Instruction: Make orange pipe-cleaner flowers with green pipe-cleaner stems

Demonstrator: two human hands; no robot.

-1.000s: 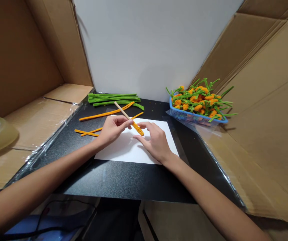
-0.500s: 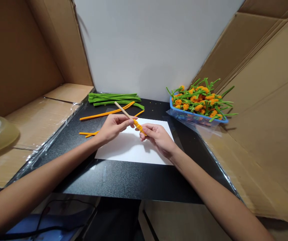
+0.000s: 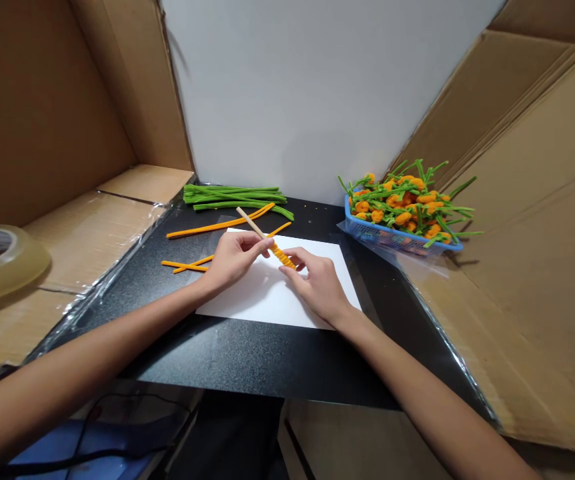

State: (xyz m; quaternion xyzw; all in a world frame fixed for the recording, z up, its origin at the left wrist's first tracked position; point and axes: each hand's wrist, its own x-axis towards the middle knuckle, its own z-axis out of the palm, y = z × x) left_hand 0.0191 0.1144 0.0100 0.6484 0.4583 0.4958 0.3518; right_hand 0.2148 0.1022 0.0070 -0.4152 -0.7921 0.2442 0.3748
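Note:
Above a white sheet of paper (image 3: 247,303), my left hand (image 3: 235,257) pinches a thin wooden stick (image 3: 250,222) that slants from upper left to lower right. An orange pipe cleaner (image 3: 282,256) is coiled tightly round the stick's lower part, between my hands. My right hand (image 3: 317,280) holds the lower end of that coil, thumb below and fingers above. Loose orange pipe cleaners (image 3: 197,229) lie on the black table left of and behind my hands, some crossing each other. Part of one is hidden behind my left hand.
Green pipe cleaners (image 3: 232,195) lie in a bundle at the back of the black table (image 3: 267,363). A blue basket (image 3: 392,237) of orange and green pieces stands at the back right. A tape roll (image 3: 30,263) rests on cardboard at the left.
My right hand's fingers have shifted on the coil's lower end, exposing more of it, and its thumb sits lower. The whole view has moved slightly, so things appear further right.

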